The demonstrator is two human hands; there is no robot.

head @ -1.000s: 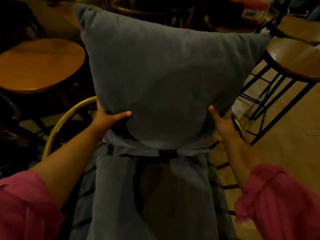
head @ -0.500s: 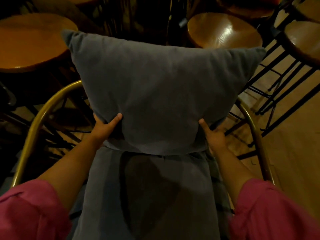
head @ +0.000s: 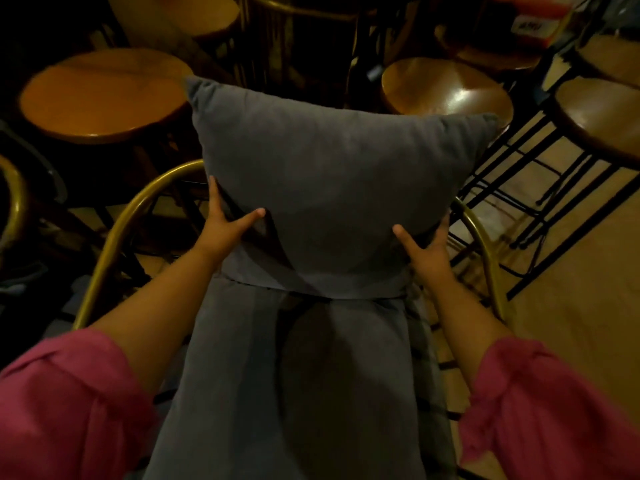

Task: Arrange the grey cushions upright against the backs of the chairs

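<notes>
A large grey cushion stands upright at the back of a chair with a curved brass-coloured frame. Its lower edge rests on the chair's grey seat pad. My left hand grips the cushion's lower left side, thumb across the front. My right hand grips the lower right side the same way. The chair's back is hidden behind the cushion. Pink sleeves cover both my forearms near the bottom corners.
Round wooden stools crowd around: one at the left, one behind the cushion to the right, another at the far right on black metal legs. Tan floor shows to the right.
The cushion has come down from in front of my view and settled lower against the chair back. Both hands stayed on its lower sides, and my view has tilted and shifted.
</notes>
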